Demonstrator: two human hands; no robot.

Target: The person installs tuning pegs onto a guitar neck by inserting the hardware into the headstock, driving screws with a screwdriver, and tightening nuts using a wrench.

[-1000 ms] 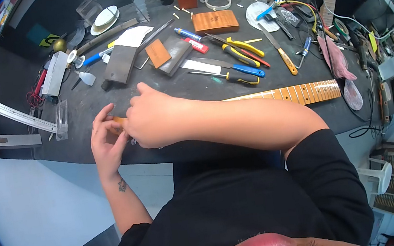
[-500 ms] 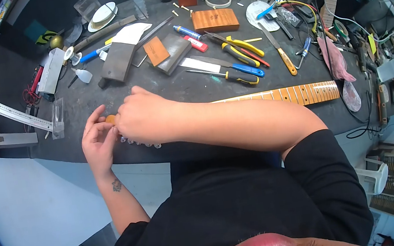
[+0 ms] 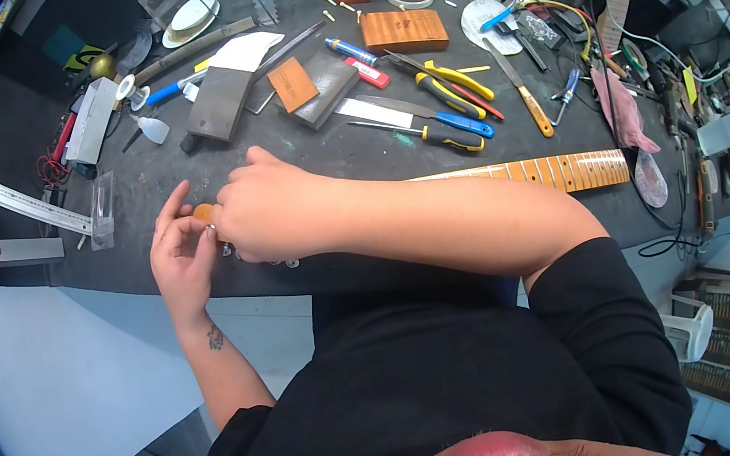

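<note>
A guitar neck [image 3: 579, 172] lies across the bench, its fretted end showing to the right of my right forearm. The rounded headstock tip [image 3: 203, 212] shows between my hands. My left hand [image 3: 179, 257] is at that tip, thumb and curled fingers closed on its edge, one finger raised. My right hand [image 3: 266, 209] is closed in a fist over the headstock; whatever its fingertips hold is hidden. A small shiny metal piece [image 3: 212, 228] shows by my left thumb. Shiny tuning pegs [image 3: 227, 249] stick out along the headstock's near edge, partly under my right hand.
Beyond my hands lie a dark sanding block [image 3: 220, 109], a tan block [image 3: 293, 85], a wooden block [image 3: 404, 31], yellow-handled pliers [image 3: 449, 99], a blue-handled file [image 3: 462, 126], a screwdriver [image 3: 453, 138] and a wooden-handled knife [image 3: 534, 112]. A clear plastic case [image 3: 102, 212] is at left.
The view has shifted slightly. My right hand has turned a little on the headstock, and more of the headstock tip and the shiny metal piece now shows. My left hand stays nearly still.
</note>
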